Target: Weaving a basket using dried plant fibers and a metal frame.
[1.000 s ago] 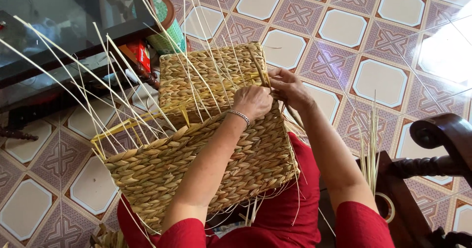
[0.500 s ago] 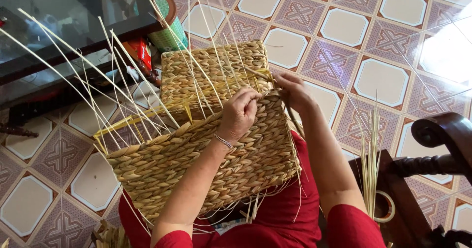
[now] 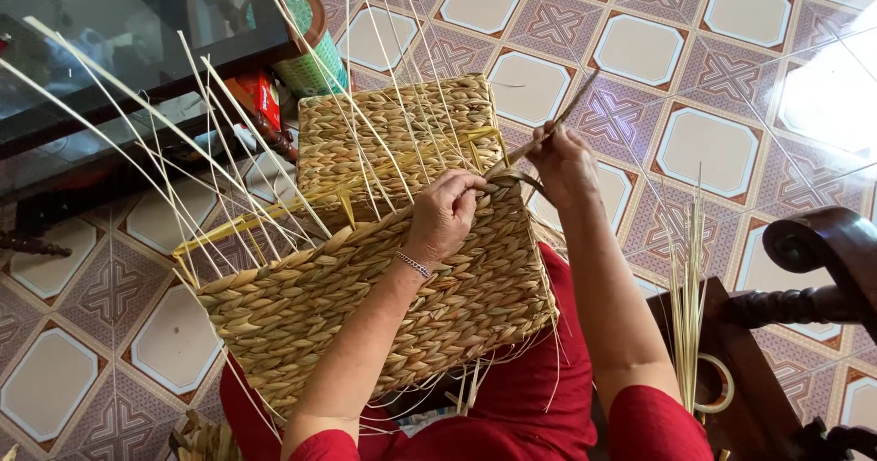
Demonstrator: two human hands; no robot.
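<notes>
We see the half-woven straw basket (image 3: 365, 287) resting on the lap, open and hollow, with pale upright stakes (image 3: 228, 141) fanning from its rim. Our left hand (image 3: 445, 214) clamps closed over the rim's near corner, while the right hand (image 3: 562, 164), just beyond that corner, pinches a flat weaving strand (image 3: 557, 118). Since half a second ago the right hand has drawn that strand up off the rim; the basket's underside is hidden.
</notes>
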